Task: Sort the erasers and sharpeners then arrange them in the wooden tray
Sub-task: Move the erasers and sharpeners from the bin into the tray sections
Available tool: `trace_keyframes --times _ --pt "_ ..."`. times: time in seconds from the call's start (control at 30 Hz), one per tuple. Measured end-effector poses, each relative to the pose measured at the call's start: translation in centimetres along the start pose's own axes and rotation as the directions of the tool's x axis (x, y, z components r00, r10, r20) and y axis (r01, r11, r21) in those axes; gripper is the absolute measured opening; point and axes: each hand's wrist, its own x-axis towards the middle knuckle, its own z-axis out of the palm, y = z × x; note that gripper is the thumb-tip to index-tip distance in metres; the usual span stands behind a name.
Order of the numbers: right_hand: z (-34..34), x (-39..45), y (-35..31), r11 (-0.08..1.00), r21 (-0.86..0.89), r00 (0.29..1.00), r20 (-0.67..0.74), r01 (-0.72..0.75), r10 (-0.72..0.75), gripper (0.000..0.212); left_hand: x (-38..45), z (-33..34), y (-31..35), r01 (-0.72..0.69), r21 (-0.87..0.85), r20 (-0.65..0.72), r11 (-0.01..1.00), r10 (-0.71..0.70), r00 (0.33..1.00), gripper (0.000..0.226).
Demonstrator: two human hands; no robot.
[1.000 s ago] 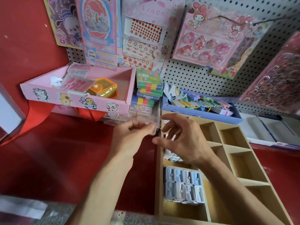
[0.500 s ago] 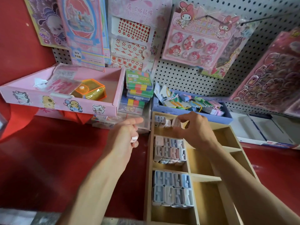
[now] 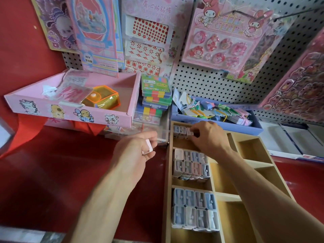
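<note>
a: start at the fingers. what are they doing?

b: the right hand (image 3: 208,137) has its fingertips curled down, pinching a small pale sharpener (image 3: 190,132) in the far left compartment of the wooden tray (image 3: 167,181). the left hand (image 3: 135,150) is curled round a pale pink piece (image 3: 149,146) that pokes out between its fingers; eraser or sharpener, i cannot tell.

a: and the compartments?

b: the far left one has a short row of sharpeners (image 3: 179,131) along its back wall, touching the one being pinched. the middle left compartment holds a packed block of pastel sharpeners (image 3: 191,164), the near left one a block of bluish ones (image 3: 195,209). the right-hand compartments show bare wood.

a: room around it?

b: the left hand hovers over the red counter (image 3: 52,172), just beside the tray's left wall. behind it sit a pink box (image 3: 70,113) with an orange pouch (image 3: 101,98), stacked cases (image 3: 156,95), and a blue bin (image 3: 217,123) touching the tray's back edge.

a: anything different from half a second ago?

b: the right hand has dropped from above the row down into the compartment; the left has barely shifted.
</note>
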Motion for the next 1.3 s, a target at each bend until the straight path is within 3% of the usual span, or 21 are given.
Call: trace_keyframes --times 0.2,0.3,0.4,0.5,0.67,0.73,0.9,0.97,1.03,1.17,1.3 --pt "-0.3 -0.4 -0.2 1.0 0.009 1.0 0.002 0.012 -0.012 0.021 -0.8 0.0 -0.2 -0.081 0.039 0.146 0.996 0.075 0.986 0.039" --pt "-1.5 -1.9 -0.8 0.975 0.209 0.991 -0.123 0.071 -0.045 0.017 -1.0 0.0 -0.1 -0.09 0.035 0.13 0.995 0.085 0.988 0.033" --pt "-3.4 -5.0 -2.9 0.887 0.417 0.98 -0.095 0.201 -0.177 0.036 -1.2 0.1 -0.1 -0.096 0.062 0.12 0.993 0.088 0.989 0.025" --pt "-4.2 -7.1 -4.5 0.842 0.471 0.961 -0.044 0.261 -0.274 0.045 -1.5 0.5 -0.1 -0.095 0.099 0.159 0.991 0.079 0.984 0.018" --pt "-4.3 -7.5 -5.1 0.801 0.545 0.965 -0.072 0.249 -0.251 0.037 -1.9 1.1 -0.3 -0.064 0.17 0.218 0.983 0.026 0.976 0.012" --pt "-4.6 -7.6 -5.0 0.804 0.545 0.969 -0.082 0.238 -0.231 0.034 -2.1 1.3 -0.1 -0.071 0.172 0.216 0.982 0.032 0.976 0.011" --pt "-5.6 -7.4 -5.5 0.884 0.324 0.94 -0.179 0.336 -0.291 0.028 -2.1 2.2 -0.4 -0.266 0.435 0.111 0.86 0.242 0.964 0.017" --pt "-5.6 -7.4 -5.6 0.876 0.317 0.929 -0.195 0.363 -0.314 0.028 -2.0 2.3 -0.4 -0.277 0.442 0.124 0.853 0.248 0.961 0.012" --pt "-5.6 -7.6 -5.4 0.847 0.399 0.935 -0.191 0.351 -0.298 0.026 -2.0 2.1 -0.2 -0.25 0.379 0.174 0.891 0.197 0.965 0.005" --pt "-5.7 -7.6 -4.8 0.775 0.583 0.97 -0.15 0.243 -0.191 0.023 -1.7 1.4 0.1 -0.168 0.312 0.275 0.935 0.081 0.958 0.012" --pt "-5.7 -7.0 -5.0 0.772 0.609 0.981 -0.064 0.184 -0.184 0.021 -1.8 1.2 0.1 -0.158 0.28 0.297 0.947 0.071 0.952 0.018"
